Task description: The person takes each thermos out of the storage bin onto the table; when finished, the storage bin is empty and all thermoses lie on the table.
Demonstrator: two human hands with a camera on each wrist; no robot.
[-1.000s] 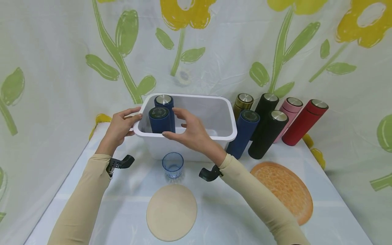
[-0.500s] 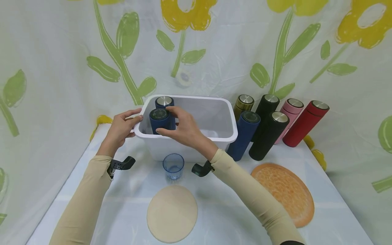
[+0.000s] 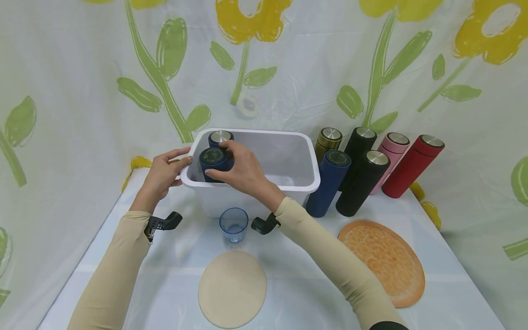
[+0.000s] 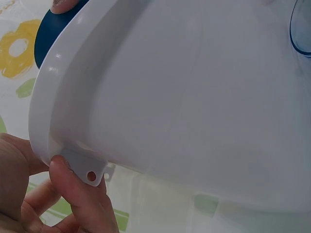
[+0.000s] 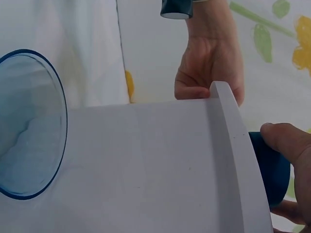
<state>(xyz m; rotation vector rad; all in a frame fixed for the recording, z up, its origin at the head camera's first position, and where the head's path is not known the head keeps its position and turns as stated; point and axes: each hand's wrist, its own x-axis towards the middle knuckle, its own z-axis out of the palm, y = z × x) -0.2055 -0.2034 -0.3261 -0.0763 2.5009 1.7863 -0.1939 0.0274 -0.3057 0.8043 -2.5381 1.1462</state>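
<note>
My left hand (image 3: 162, 173) grips the left end of a white plastic bin (image 3: 284, 188), its thumb and fingers about the rim. In the left wrist view, the thumb presses by a small holed tab (image 4: 83, 167) under that rim. Inside the bin's left end stand two navy thermos flasks. My right hand (image 3: 247, 173) holds the front thermos flask (image 3: 212, 157), which has a dark lid, thumb on the near side and fingers round the right. The back thermos flask (image 3: 219, 136) has a silver lid and is partly hidden behind the front one and my fingers.
Right of the bin stand several flasks, among them a navy flask (image 3: 327, 183), a black flask (image 3: 363, 183) and a red flask (image 3: 412, 165). A blue glass (image 3: 233, 225) stands before the bin, near a beige round mat (image 3: 232, 288). An orange-brown round mat (image 3: 383, 261) lies right.
My right hand has moved left from beside the navy flasks and closed round the front one. That flask has shifted very slightly. The left hand stays at the bin's rim.
</note>
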